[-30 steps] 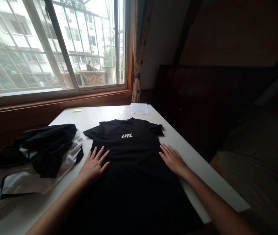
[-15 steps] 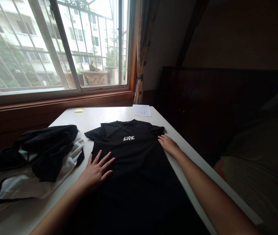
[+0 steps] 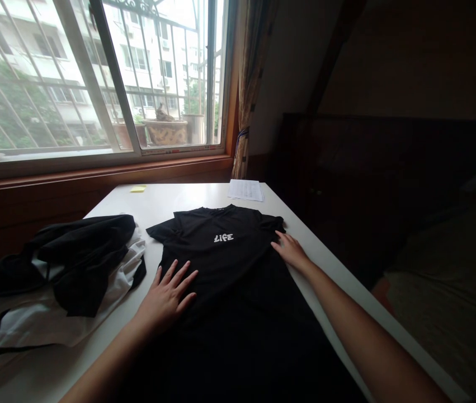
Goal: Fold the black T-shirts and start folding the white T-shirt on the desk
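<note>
A black T-shirt (image 3: 238, 266) with a small white print on the chest lies spread out, its collar toward the far end of the white table (image 3: 196, 193). My left hand (image 3: 166, 294) rests flat on the shirt's left side with the fingers spread. At the right edge of the shirt, just below the right sleeve, my right hand (image 3: 291, 252) touches the cloth with fingers stretched and slightly apart. A faint crease runs across the fabric from there. The shirt's lower part is very dark and runs out of view at the bottom.
Left of the shirt lies a loose heap of black and white clothes (image 3: 90, 263). Printed papers (image 3: 246, 190) and a yellow sticky note (image 3: 138, 189) are at the far end. Beyond stand a barred window (image 3: 170, 84) and a curtain (image 3: 246, 101). Dim furniture fills the right side.
My right hand's fingers have shifted at the shirt's edge and spread a little, and a crease beside them shows more. The left hand stays flat in place. The view has shifted slightly.
</note>
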Available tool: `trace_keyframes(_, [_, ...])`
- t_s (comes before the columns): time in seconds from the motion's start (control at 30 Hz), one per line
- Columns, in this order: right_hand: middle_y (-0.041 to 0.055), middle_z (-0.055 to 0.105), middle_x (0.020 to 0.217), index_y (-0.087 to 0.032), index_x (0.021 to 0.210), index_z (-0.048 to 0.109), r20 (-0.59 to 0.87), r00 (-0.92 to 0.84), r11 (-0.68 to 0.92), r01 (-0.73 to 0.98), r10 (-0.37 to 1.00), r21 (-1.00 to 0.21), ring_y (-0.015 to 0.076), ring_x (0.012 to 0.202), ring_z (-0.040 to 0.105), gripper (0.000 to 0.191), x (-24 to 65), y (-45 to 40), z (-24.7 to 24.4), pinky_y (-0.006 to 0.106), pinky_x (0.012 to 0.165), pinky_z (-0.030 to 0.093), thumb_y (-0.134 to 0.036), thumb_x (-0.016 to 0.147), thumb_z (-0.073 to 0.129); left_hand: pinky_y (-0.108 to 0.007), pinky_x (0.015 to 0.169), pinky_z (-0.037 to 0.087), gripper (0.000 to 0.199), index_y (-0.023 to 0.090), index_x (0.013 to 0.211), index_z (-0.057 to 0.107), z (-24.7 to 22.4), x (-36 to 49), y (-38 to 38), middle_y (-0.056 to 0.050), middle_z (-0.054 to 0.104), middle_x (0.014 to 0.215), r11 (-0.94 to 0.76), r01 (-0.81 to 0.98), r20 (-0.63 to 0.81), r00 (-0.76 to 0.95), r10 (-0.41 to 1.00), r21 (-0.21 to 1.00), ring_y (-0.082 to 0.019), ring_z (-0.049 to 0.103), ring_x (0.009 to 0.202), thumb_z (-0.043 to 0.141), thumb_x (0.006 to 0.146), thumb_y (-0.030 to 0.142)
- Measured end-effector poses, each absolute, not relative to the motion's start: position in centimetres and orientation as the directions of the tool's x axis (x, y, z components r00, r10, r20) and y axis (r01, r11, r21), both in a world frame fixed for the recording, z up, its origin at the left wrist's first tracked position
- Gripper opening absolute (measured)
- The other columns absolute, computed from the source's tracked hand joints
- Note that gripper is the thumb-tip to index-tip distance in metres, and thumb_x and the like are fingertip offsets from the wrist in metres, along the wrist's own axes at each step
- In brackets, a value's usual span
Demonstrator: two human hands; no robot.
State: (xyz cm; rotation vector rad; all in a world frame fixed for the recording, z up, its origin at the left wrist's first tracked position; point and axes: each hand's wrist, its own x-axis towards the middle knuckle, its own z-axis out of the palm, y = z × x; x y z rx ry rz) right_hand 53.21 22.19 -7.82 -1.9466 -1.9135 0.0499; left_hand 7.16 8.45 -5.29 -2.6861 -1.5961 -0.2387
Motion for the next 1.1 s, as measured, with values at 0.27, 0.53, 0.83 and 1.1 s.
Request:
trace_keyframes(0.27, [0.005, 0.066, 0.088, -0.021, 0.118, 0.058, 0.33, -0.027, 0.147, 0.927, 0.943, -0.344, 0.0247, 0.089, 0.064, 0.032, 51.7, 13.8, -7.2, 0.036, 0.088, 0.046, -0.034, 0.089, 0.053, -0.072, 0.116, 0.015, 0.059, 0.043, 0.156, 0.027, -4.7, 7.3, 8.3, 0.003, 0.019, 0.166, -0.512, 0.856, 0.084, 0.506, 0.858, 0.074, -0.04, 0.011, 0.153, 0.041, 0.101, 0.059])
trace_keyframes(0.53, [-0.0038, 0.061, 0.074, -0.025, 0.123, 0.044, -0.037, 0.084, -0.089, 0.788, 0.996, -0.609, 0.0177, 0.06, 0.062, 0.034, 51.0, 8.2, -4.6, 0.028, 0.06, 0.043, -0.036, 0.09, 0.048, -0.076, 0.113, 0.013, 0.059, 0.043, 0.156, 0.029, -3.9, 7.0, 8.5, 0.002, 0.022, 0.166, -0.532, 0.84, 0.017, 0.534, 0.846, 0.106, -0.042, 0.01, 0.153, 0.041, 0.1, 0.059])
trace_keyframes(0.83, [-0.0021, 0.066, 0.071, -0.024, 0.103, 0.064, -0.161, -0.064, -0.043, 0.811, 0.985, -0.583, 0.0177, 0.065, 0.063, 0.026, 55.2, 10.2, -3.6, 0.026, 0.057, 0.042, -0.04, 0.083, 0.062, -0.071, 0.114, 0.023, 0.053, 0.037, 0.14, 0.054, 0.4, 9.9, 6.0, -0.006, 0.052, 0.15, -0.703, 0.688, 0.04, 0.709, 0.704, 0.182, -0.039, 0.033, 0.146, 0.068, 0.09, 0.041])
trace_keyframes(1.1, [0.0055, 0.075, 0.101, -0.024, 0.097, 0.074, 0.134, 0.147, -0.074, 0.895, 0.98, -0.439, 0.0225, 0.094, 0.068, 0.021, 53.4, 18.9, -2.8, 0.028, 0.079, 0.047, -0.037, 0.086, 0.062, -0.036, 0.074, 0.05, 0.048, 0.022, 0.124, 0.061, 1.7, 22.0, 0.3, -0.005, 0.065, 0.104, -0.956, 0.265, 0.087, 0.957, 0.277, 0.127, -0.023, 0.06, 0.094, 0.061, 0.092, 0.058])
